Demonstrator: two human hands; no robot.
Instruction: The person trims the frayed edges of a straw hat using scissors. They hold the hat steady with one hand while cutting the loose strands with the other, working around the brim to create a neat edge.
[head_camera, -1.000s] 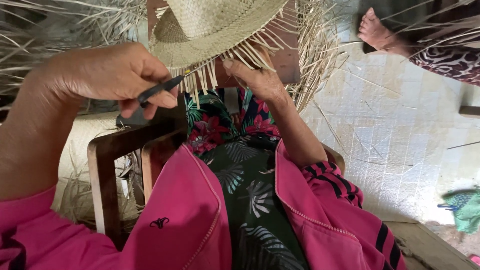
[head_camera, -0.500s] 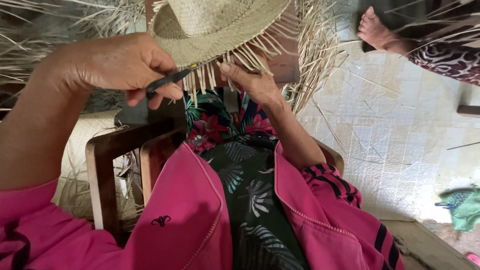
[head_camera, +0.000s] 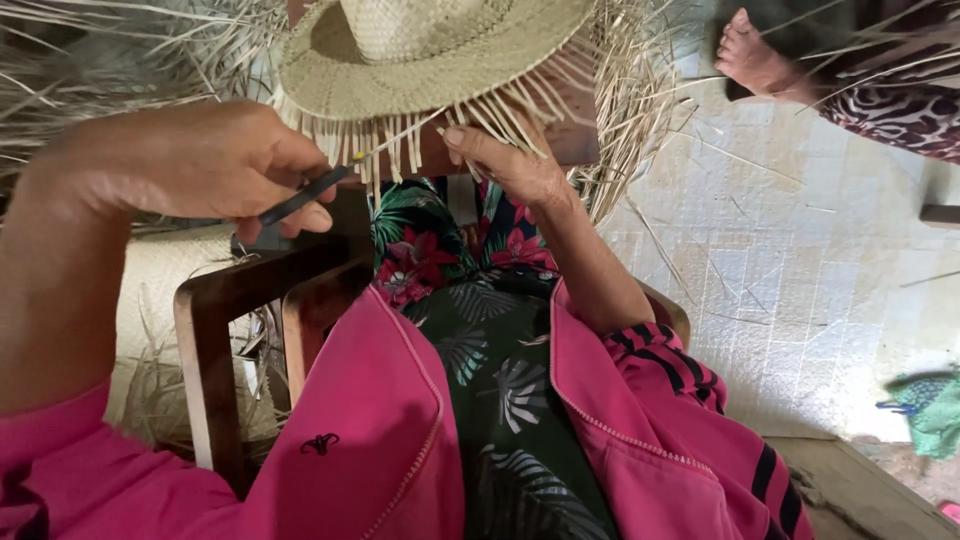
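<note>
A woven straw hat (head_camera: 420, 50) with a fringe of loose strands sits at the top centre, resting on a wooden block. My left hand (head_camera: 190, 165) is closed on a thin dark tool (head_camera: 305, 195) whose tip points at the fringe of the brim. My right hand (head_camera: 505, 160) pinches loose straw strands (head_camera: 490, 110) at the brim's edge, just right of the tool tip. Pink sleeves cover both forearms.
A wooden frame (head_camera: 215, 340) stands by my left knee, with a pale woven mat (head_camera: 150, 290) behind it. Loose straw (head_camera: 90, 60) piles at the top left. Another person's bare foot (head_camera: 755, 60) rests on the pale tiled floor (head_camera: 800, 280) at the top right. A green cloth (head_camera: 930, 410) lies right.
My left hand has moved right and up, bringing the tool tip closer to the fringe. My right hand has stayed at the brim's edge.
</note>
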